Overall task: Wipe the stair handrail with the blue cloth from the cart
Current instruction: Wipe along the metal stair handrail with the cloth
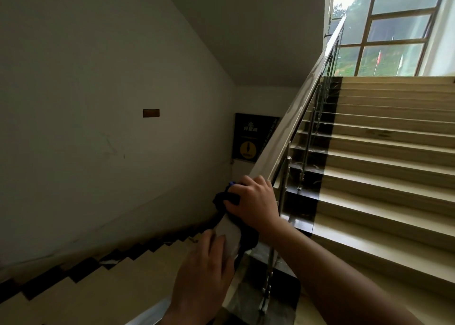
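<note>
Cloth (222, 199) draped over sloping handrail (290, 120)

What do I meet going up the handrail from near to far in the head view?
Left hand resting on the rail → right hand pressing the dark blue cloth onto the rail → long bare stretch of pale, glossy stair handrail → large grid-paned window at the top landing.

The right hand (253, 202) presses a dark cloth (227, 196) onto the sloping handrail (290, 125), its fingers (234, 205) curled over the cloth. Just below, the left hand (204, 270) grips the rail. Stairs (384, 157) rise on the right toward a window (394, 26); a dark sign (251, 137) hangs on the far wall.
</note>
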